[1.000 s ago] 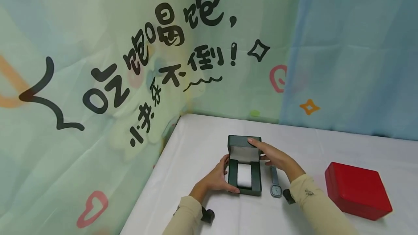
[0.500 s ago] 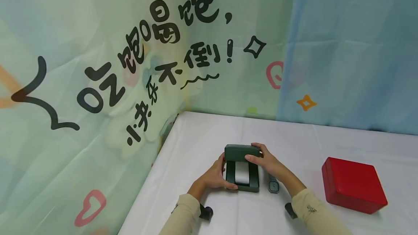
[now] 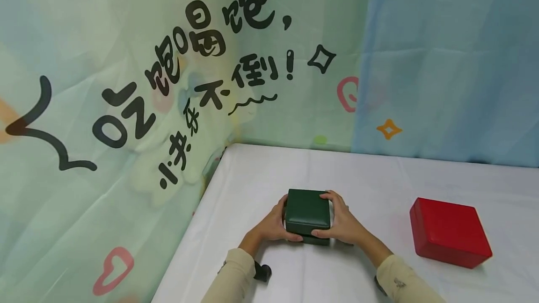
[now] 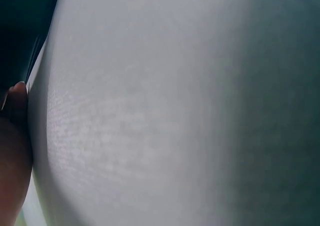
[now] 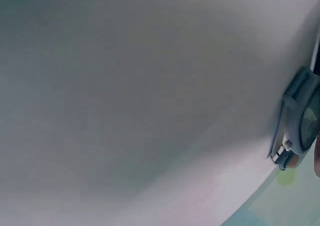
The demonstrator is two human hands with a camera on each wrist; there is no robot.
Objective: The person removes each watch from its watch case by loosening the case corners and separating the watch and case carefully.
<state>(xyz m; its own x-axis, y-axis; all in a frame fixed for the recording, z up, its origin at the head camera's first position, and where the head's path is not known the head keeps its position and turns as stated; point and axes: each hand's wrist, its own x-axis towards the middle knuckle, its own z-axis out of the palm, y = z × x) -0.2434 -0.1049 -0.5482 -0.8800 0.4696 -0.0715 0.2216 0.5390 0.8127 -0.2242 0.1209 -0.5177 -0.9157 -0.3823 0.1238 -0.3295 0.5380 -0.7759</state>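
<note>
On the white table a dark green watch box (image 3: 307, 209) sits between both hands, its lid down over the base. My left hand (image 3: 273, 223) grips the box's left side, with the thumb at the front corner. Across from it, my right hand (image 3: 345, 224) holds the lid's right side, thumb at the front edge and fingers over the far corner. A watch with a grey-blue strap (image 5: 300, 118) lies beside the box in the right wrist view; the right hand hides most of it in the head view. The left wrist view catches part of the box (image 4: 22, 31).
A red box (image 3: 452, 230) stands on the table to the right. Behind the white tablecloth (image 3: 362, 167) hang printed cloth walls (image 3: 290, 120) with black lettering. A small black device (image 3: 263, 273) shows below the left wrist.
The watch box's lid has swung from upright down over the base, covering the white cushion inside. My right hand came down and forward with it; the left hand kept holding the side.
</note>
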